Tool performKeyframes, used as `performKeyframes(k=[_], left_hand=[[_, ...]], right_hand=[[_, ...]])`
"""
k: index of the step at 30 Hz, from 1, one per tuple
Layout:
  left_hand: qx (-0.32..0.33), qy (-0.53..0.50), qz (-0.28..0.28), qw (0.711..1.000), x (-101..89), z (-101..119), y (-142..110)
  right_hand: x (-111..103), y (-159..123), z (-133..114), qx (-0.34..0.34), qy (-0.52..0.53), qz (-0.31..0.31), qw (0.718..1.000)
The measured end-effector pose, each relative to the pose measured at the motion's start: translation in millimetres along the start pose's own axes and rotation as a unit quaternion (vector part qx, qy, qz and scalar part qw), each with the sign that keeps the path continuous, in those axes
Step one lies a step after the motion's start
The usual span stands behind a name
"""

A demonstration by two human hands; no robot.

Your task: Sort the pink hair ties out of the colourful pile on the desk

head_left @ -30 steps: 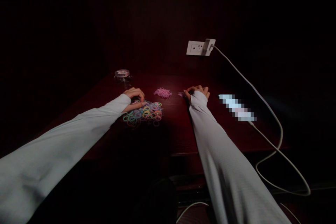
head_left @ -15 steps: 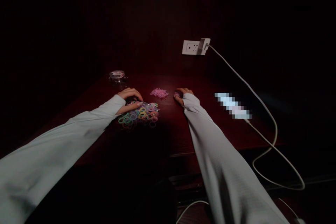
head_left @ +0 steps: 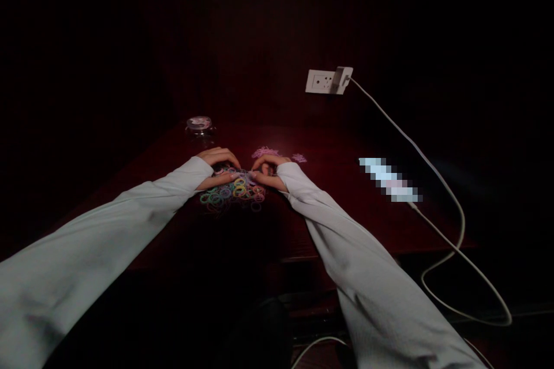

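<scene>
both curled hands point(head_left: 220, 158) touch thin, ring-shaped bands point(head_left: 239, 189).

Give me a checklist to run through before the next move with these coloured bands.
1. Left grip at the mixed bands: ok, fingertips at the pile.
2. Right grip at the same pile: ok, facing the left.
3. A band held in either grip: cannot tell, too small and dim.
4. Larger pink pile apart from smaller pink pile: ok, a gap shows.
5. Light on the table: not ok, near part dark.
6. Phone cable away from both grips: ok.
</scene>
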State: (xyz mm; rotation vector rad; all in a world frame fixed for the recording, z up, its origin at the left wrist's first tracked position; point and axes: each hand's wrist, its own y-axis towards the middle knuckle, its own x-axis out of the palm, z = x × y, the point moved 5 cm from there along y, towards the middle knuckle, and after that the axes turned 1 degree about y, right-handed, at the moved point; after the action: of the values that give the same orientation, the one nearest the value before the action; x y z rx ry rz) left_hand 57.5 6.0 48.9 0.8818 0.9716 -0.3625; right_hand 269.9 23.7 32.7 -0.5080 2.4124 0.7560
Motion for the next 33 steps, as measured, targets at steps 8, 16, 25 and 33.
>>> performKeyframes(k=[8, 16, 25, 33], left_hand=[[0.016, 0.064, -0.053, 0.996, 6.7, -13, -1], [0.012, -0.003, -0.044, 0.999, 7.7, -10, -2], [0.052, 0.019, 0.001, 0.998, -0.3, 4, 1], [0.061, 0.007, -0.091, 0.994, 44.7, 4, -5]], right_hand=[[19, 16, 26, 0.085, -0.025, -0.029, 0.996], [17, 15, 36, 0.105, 0.136, 0.044, 0.984], [3, 13, 29, 0.129, 0.174, 0.070, 0.974], [-17, 11, 16, 0.108, 0.092, 0.146, 0.979]])
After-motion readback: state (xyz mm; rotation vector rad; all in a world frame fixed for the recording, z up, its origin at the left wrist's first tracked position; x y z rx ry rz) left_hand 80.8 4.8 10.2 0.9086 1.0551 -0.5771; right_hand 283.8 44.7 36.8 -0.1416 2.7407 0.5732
